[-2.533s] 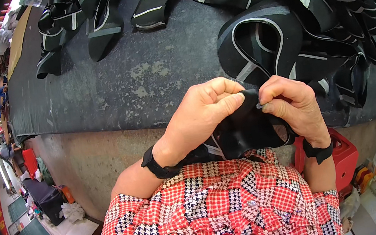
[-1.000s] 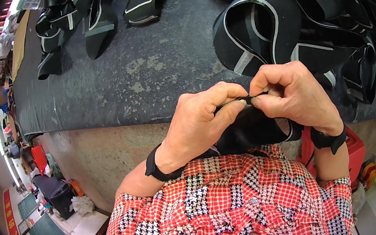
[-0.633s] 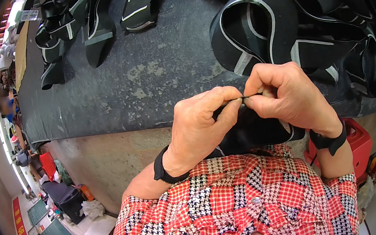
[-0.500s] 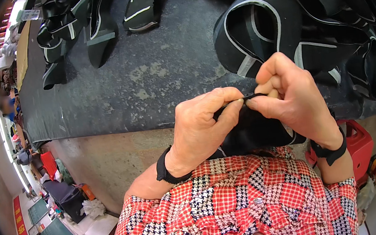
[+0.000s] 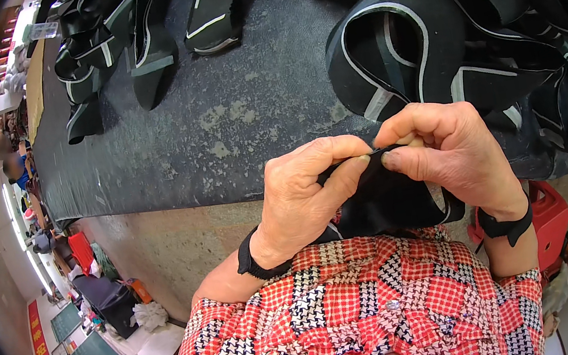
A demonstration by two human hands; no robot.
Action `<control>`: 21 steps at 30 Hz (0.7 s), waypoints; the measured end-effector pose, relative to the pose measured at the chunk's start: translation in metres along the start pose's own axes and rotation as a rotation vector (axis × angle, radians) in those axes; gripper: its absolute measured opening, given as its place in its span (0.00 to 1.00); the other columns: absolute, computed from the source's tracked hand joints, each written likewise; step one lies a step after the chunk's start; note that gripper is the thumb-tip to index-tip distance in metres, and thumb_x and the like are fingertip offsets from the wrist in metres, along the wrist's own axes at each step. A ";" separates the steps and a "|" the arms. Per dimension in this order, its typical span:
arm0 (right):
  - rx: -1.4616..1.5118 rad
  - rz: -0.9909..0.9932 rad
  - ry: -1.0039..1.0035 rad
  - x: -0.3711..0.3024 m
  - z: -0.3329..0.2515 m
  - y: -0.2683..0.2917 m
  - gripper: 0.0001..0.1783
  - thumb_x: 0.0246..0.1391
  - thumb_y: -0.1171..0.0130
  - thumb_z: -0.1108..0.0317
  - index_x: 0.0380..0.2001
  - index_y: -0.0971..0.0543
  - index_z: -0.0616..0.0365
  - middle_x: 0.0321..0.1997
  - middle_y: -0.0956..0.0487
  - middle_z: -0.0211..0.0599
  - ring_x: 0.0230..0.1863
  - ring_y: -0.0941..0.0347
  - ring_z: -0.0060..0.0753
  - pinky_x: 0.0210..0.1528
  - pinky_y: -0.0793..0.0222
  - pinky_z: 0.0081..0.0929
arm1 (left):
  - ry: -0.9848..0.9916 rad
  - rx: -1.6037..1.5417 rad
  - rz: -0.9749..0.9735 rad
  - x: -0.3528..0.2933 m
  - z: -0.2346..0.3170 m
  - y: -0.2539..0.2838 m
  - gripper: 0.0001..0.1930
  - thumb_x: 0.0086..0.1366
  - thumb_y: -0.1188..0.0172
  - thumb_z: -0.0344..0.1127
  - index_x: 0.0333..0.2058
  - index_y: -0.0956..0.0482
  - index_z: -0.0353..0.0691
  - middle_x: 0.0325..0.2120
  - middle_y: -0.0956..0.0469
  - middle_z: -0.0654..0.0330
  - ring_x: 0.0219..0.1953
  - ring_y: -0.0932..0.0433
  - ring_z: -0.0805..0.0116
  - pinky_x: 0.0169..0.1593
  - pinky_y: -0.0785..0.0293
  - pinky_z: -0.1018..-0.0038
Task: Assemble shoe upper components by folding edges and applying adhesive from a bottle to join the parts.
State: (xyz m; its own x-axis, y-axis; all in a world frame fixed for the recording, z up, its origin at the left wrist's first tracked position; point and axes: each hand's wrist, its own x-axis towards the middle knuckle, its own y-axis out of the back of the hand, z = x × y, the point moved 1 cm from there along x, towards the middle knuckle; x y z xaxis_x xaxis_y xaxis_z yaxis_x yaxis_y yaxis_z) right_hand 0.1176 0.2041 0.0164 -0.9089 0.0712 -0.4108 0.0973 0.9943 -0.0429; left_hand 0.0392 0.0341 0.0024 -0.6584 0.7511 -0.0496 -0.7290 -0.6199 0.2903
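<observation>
My left hand (image 5: 311, 192) pinches the upper edge of a black fabric piece (image 5: 392, 198) between thumb and index finger. Close beside it, my right hand (image 5: 449, 161) grips the same edge, its thumb and bent index finger almost meeting the left fingertips. The piece hangs down from the fingers in front of my checked shirt, just off the near edge of the table, and a pale strip shows near its right side. What lies right between the fingertips is too small to make out.
Black pieces with pale grey tape (image 5: 388, 39) lie heaped on the worn dark table (image 5: 219, 128) at the right. More such pieces (image 5: 151, 58) lie at the far left. A red plastic stool (image 5: 552, 223) stands below the table at the right; another person (image 5: 14, 168) is far left.
My right hand has come down and turned, its raised, curled fingers now lower and nearer the edge of the fabric. The left hand keeps its pinch. The whole view has shifted slightly.
</observation>
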 end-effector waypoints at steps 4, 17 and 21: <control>0.084 -0.022 -0.022 0.003 -0.002 0.001 0.07 0.44 0.41 0.78 0.30 0.24 0.66 0.20 0.25 0.27 0.21 0.32 0.11 0.22 0.36 0.10 | -0.037 0.001 -0.002 0.002 -0.003 0.001 0.06 0.55 0.43 0.21 0.33 0.23 0.33 0.22 0.24 0.63 0.20 0.29 0.83 0.23 0.34 0.87; -0.025 -0.037 0.068 0.005 0.007 0.005 0.02 0.42 0.44 0.77 0.22 0.26 0.65 0.13 0.31 0.23 0.16 0.39 0.09 0.18 0.44 0.12 | 0.361 -0.272 -0.250 0.018 0.001 0.008 0.05 0.53 0.43 0.22 0.31 0.24 0.33 0.22 0.26 0.66 0.22 0.32 0.82 0.28 0.36 0.86; -0.029 -0.100 0.095 0.007 0.008 0.007 0.02 0.43 0.44 0.78 0.21 0.26 0.64 0.13 0.32 0.23 0.16 0.40 0.09 0.17 0.44 0.12 | 0.150 -0.182 -0.246 0.019 -0.009 0.006 0.05 0.55 0.43 0.28 0.31 0.23 0.35 0.23 0.29 0.66 0.22 0.33 0.83 0.27 0.37 0.85</control>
State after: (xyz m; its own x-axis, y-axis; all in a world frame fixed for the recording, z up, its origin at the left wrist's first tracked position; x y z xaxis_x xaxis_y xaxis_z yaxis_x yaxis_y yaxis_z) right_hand 0.1156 0.2113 0.0059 -0.9479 -0.0221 -0.3178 -0.0060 0.9986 -0.0518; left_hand 0.0201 0.0425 -0.0057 -0.4689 0.8498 -0.2408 -0.8821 -0.4648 0.0772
